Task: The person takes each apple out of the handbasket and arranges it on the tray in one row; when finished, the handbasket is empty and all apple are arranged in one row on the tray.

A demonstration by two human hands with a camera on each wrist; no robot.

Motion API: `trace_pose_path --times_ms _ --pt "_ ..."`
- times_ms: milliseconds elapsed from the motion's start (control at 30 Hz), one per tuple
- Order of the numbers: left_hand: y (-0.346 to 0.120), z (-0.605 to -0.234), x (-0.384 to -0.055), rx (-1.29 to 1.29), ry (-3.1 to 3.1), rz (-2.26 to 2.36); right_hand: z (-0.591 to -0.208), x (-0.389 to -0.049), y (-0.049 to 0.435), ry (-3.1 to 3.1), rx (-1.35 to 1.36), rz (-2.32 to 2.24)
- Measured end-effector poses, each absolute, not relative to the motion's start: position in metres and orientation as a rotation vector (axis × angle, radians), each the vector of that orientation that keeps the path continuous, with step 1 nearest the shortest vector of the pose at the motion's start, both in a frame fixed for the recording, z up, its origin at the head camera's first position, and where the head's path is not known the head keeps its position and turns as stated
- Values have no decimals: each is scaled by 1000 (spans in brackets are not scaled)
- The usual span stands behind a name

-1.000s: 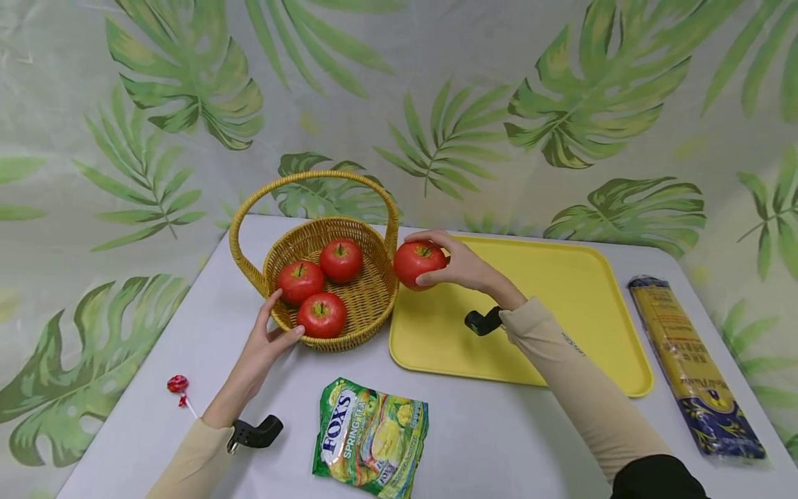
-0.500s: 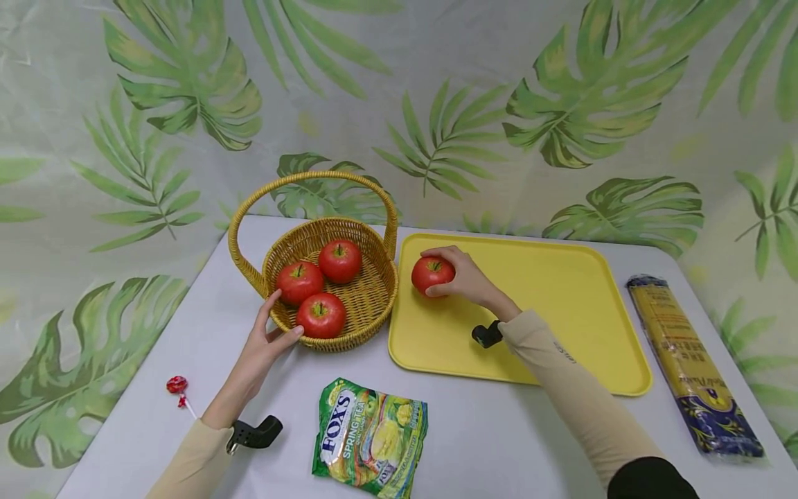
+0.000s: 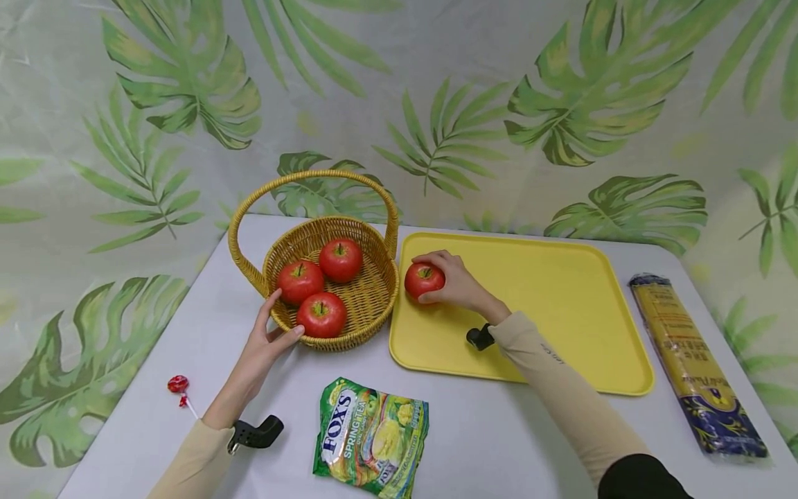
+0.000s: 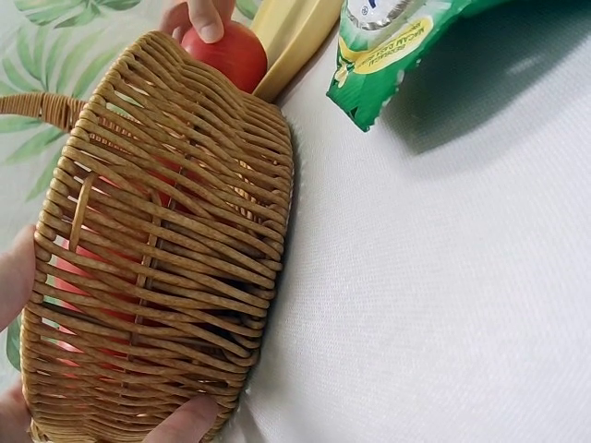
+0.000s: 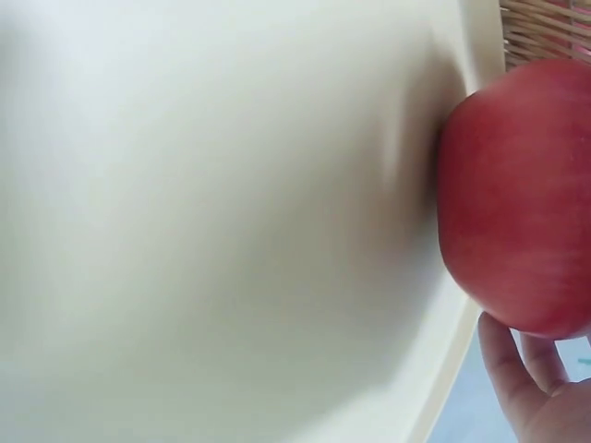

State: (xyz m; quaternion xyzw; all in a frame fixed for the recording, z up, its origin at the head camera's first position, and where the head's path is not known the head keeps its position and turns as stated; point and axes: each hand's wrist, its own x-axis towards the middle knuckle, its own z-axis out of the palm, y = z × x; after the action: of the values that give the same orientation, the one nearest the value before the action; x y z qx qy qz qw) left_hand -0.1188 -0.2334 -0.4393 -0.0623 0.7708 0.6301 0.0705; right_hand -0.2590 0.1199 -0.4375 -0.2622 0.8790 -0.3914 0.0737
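A red apple (image 3: pixel 424 281) is at the left end of the yellow tray (image 3: pixel 536 305), and my right hand (image 3: pixel 458 283) grips it from the right, fingers behind and thumb in front. Whether its underside touches the tray is unclear. Left of the tray stands a wicker basket (image 3: pixel 370 305) with a tall arched handle, holding three red apples (image 3: pixel 321 315). My left hand (image 3: pixel 264 346) holds the basket's near-left rim. In the left wrist view the thumb (image 4: pixel 189 420) presses the woven outer wall, while fingertips (image 4: pixel 14 277) show at the rim.
A green Fox's candy bag (image 3: pixel 370 440) lies in front of the basket. A red-wrapped lollipop (image 3: pixel 177 384) rests left of my left forearm. A long pasta packet (image 3: pixel 695 367) lies right of the tray. A leaf-print cloth (image 3: pixel 436 138) hangs behind the table.
My right hand carried the apple from beside the basket's right rim onto the tray's left end, then slightly left and nearer. The left hand and basket stayed in place.
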Motion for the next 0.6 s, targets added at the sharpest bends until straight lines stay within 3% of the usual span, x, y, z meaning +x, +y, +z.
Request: trace_pose_path --times_ms 367,600 --pt "-234 -440 -120 -186 2319 1902 -438 -257 125 2573 -699 -1149" --pt "-234 -442 -120 -184 2316 1906 -425 -254 126 2484 -727 -1382"
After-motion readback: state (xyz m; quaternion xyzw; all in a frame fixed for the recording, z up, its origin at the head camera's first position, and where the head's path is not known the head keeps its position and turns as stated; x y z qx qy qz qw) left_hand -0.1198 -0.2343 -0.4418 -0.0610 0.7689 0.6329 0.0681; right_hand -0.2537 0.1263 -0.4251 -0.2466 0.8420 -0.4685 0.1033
